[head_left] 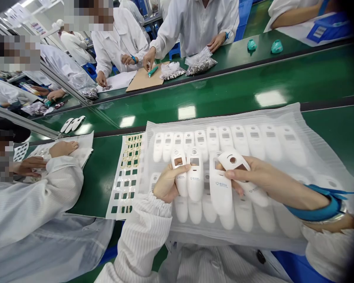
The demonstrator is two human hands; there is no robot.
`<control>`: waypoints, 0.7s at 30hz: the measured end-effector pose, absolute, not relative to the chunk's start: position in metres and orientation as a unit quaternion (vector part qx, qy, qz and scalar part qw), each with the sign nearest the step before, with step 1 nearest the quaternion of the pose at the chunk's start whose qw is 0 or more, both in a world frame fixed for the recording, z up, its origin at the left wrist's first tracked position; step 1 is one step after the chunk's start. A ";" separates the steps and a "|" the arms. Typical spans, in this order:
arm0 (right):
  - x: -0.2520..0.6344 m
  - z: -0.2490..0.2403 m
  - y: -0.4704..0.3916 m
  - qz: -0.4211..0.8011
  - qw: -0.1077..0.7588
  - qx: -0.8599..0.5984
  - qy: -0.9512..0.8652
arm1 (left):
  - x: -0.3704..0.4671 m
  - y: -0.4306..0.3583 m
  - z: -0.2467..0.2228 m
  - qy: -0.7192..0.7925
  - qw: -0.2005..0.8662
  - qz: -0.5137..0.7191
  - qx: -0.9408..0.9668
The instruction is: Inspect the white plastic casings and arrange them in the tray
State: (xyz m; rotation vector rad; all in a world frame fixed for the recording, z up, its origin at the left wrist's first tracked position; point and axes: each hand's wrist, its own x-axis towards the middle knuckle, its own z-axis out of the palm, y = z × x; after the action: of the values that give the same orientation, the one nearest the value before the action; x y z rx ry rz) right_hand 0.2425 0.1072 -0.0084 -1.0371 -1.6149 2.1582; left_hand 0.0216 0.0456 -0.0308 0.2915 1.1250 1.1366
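Left hand (166,184) was clamped on two white thermometer shells (188,173); right hand (255,179) gripped two more shells (231,177); one could probably slip onto the foam sheet (283,118), since each hand held a pair.

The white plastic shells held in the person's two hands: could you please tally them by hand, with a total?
Shells in the left hand: 2, the left pair of shells
Shells in the right hand: 2, the right pair of shells
Total held: 4
More shells lie under the clear bag, not counted.
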 end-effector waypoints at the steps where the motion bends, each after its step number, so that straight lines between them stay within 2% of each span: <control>1: 0.244 -0.004 0.108 0.730 0.114 -0.348 -0.577 | 0.023 0.044 -0.027 0.501 0.690 0.503 0.142; 4: 0.243 0.003 0.109 0.717 0.095 -0.332 -0.605 | 0.031 0.039 -0.018 0.498 0.692 0.490 0.182; 11: 0.237 0.004 0.105 0.684 0.115 -0.343 -0.634 | 0.047 0.028 -0.004 0.510 0.664 0.497 0.228; 17: 0.233 0.006 0.093 0.615 0.130 -0.378 -0.680 | 0.053 0.028 -0.013 0.487 0.660 0.518 0.243; 21: 0.232 0.006 0.089 0.602 0.173 -0.423 -0.655 | 0.057 0.031 -0.019 0.495 0.643 0.546 0.209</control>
State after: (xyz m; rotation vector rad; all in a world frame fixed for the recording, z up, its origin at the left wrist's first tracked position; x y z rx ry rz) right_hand 0.2319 0.0891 0.0055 -1.1991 -1.8575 1.7069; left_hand 0.0568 0.0312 -0.0191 0.4761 1.1268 1.2446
